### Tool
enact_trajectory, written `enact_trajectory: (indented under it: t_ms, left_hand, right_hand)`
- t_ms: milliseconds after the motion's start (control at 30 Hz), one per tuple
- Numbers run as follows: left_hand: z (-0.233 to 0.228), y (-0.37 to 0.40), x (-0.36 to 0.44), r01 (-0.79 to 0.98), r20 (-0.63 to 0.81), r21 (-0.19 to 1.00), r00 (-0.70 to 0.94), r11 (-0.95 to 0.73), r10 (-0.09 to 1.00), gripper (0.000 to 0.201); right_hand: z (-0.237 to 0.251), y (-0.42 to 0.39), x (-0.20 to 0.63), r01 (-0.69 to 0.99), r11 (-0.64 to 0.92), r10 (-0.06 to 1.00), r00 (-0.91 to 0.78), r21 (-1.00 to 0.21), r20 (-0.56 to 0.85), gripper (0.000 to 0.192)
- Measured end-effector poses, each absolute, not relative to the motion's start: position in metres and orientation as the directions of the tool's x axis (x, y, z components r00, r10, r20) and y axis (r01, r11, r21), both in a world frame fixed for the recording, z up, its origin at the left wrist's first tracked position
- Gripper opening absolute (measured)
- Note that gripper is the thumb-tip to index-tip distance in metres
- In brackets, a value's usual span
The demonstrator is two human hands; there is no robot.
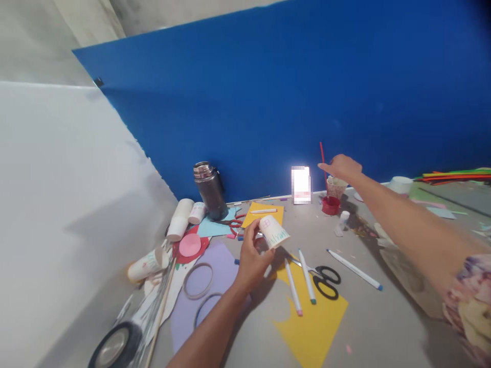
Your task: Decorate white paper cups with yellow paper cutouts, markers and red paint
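Observation:
My left hand (255,255) grips a white paper cup (274,231) between thumb and fingers. The cup is tilted, with a pink window-like drawing and green strokes on its side. At the back right, my right hand (344,167) is closed at a thin red stick (321,152), its thumb crossing the stick; the other fingertips are hidden. The stick's lower end meets a small round red container (330,205). Just under that hand stands a patterned cup (336,188). Below my left hand lie a pink-ended marker (293,287), a green-ended marker (307,276) and black-handled scissors (326,282).
A dark open flask (210,190) stands at the back left, near more paper cups (180,220). Cut yellow paper (318,327), purple paper (218,255) and black tape (115,347) lie in front. A glue bottle (342,223) and blue-ended marker (355,269) are at right.

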State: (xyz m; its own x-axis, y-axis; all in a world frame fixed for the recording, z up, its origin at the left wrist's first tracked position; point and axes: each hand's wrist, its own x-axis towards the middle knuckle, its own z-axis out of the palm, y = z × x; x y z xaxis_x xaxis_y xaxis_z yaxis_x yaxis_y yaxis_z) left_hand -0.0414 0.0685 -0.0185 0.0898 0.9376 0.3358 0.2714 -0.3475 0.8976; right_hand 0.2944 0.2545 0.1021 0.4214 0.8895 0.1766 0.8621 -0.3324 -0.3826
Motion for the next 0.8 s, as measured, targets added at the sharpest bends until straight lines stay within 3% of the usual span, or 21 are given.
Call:
enact_trajectory:
  t_ms: [167, 400, 533, 800]
  left_hand:
    - [-0.014, 0.064, -0.038, 0.273, 0.335, 0.9, 0.06, -0.339, 0.94, 0.075]
    - [-0.011, 0.056, -0.037, 0.346, 0.375, 0.867, 0.026, -0.36, 0.927, 0.072]
    - [-0.016, 0.054, -0.034, 0.353, 0.362, 0.87, 0.019, -0.345, 0.932, 0.069]
    - [-0.018, 0.054, -0.035, 0.354, 0.346, 0.875, 0.02, -0.331, 0.938, 0.067]
  right_hand:
    - [0.095, 0.253, 0.3, 0.881, -0.296, 0.921, 0.365, -0.369, 0.134, 0.035]
    - [0.073, 0.192, 0.324, 0.926, -0.131, 0.936, 0.233, -0.353, 0.263, 0.034]
    - [0.048, 0.163, 0.336, 0.903, -0.047, 0.927, 0.198, -0.427, 0.319, 0.037]
    - [0.02, 0.144, 0.342, 0.822, 0.028, 0.847, 0.283, -0.569, 0.45, 0.043]
